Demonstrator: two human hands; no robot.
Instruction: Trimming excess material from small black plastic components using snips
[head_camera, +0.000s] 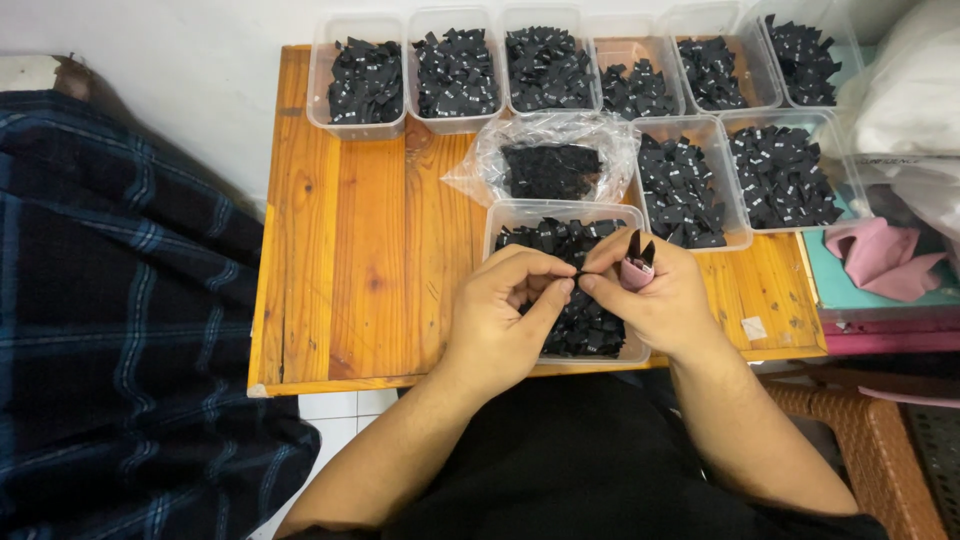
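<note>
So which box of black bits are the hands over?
The clear box at the table's near edge, right under both hands. The other boxes sit farther back, beyond the plastic bag.

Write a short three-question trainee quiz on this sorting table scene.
1. True or false: the left hand and right hand meet over the nearest clear tub.
2. What fills the clear tubs on the wooden table?
3. The plastic bag lies: A) on the floor B) behind the nearest tub C) on the chair.

Key: 1 true; 2 small black fabric pieces; 3 B.
</note>
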